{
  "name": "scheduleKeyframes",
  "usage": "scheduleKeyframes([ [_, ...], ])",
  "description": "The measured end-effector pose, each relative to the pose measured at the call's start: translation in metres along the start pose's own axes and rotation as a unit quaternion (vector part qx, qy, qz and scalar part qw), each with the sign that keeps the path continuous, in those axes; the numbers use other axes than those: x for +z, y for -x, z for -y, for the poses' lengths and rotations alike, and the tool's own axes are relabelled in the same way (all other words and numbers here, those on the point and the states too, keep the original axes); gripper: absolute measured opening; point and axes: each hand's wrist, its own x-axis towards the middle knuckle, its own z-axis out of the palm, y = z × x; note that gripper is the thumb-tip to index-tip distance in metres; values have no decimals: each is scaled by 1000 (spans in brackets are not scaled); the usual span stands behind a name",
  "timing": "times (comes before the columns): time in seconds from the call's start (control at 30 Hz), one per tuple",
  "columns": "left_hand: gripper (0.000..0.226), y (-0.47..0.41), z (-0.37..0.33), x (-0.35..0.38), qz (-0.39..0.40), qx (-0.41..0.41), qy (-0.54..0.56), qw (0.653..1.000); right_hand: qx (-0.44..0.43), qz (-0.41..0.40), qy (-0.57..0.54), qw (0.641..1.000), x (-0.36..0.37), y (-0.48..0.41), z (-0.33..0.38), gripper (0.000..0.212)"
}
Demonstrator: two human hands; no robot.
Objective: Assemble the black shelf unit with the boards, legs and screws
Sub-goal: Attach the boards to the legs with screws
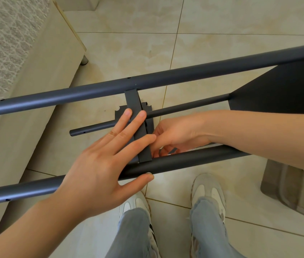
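**Inspector:** Position of the work?

**Surveyor:** The shelf unit lies on its side above the tiled floor (222, 21). The far leg (91, 90) and near leg (184, 161) run from 9 to 3 o'clock. A third leg (184, 106) sits lower, between them. One end board (278, 90) is already fitted at 3 o'clock. The middle board (133, 99) stands edge-on at centre, spanning the two upper legs.

**Inspector:** Hands?

**Surveyor:** The left hand (99, 164) enters from 7 o'clock. Its fingers are straight and spread, flat against the board's left face, with the thumb under the near leg. It clamps nothing. In my judgement it is a brace, squaring the board to the legs and keeping it from sliding along them.

**Inspector:** And the right?

**Surveyor:** The right hand (177, 133) reaches in from 3 o'clock, between the legs, with its fingers curled against the board's other face. The board and near leg hide the fingertips, so I cannot tell whether it pinches a screw or anything else.

**Inspector:** Stage?

**Surveyor:** Probably seating the middle board before fixing. Open screw holes show on both upper legs toward 9 o'clock, so more fixing remains.

**Inspector:** Surroundings?

**Surveyor:** Pale furniture (35, 90) at 9 o'clock, a grey stool (281, 183) at 4 o'clock, and the person's shoes (207, 190) at 6.
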Motion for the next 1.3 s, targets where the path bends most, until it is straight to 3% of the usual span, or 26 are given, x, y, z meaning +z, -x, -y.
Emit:
scheduleKeyframes([
  [0.13,59,1,-3,0,5,-5,3,1000,-4,29,-46,999,-3,2,-3,19],
  [0.3,60,3,-3,1,6,0,2,1000,15,31,-14,999,0,-4,-5,12],
  [0.53,61,4,-4,2,-1,3,5,1000,3,68,-65,996,-6,1,-9,27],
  [0.7,62,6,-6,2,-2,1,9,1000,13,39,-20,999,0,-2,-10,12],
  [1.3,63,4,-4,2,-4,2,9,1000,20,63,-34,997,-5,-4,-8,16],
])
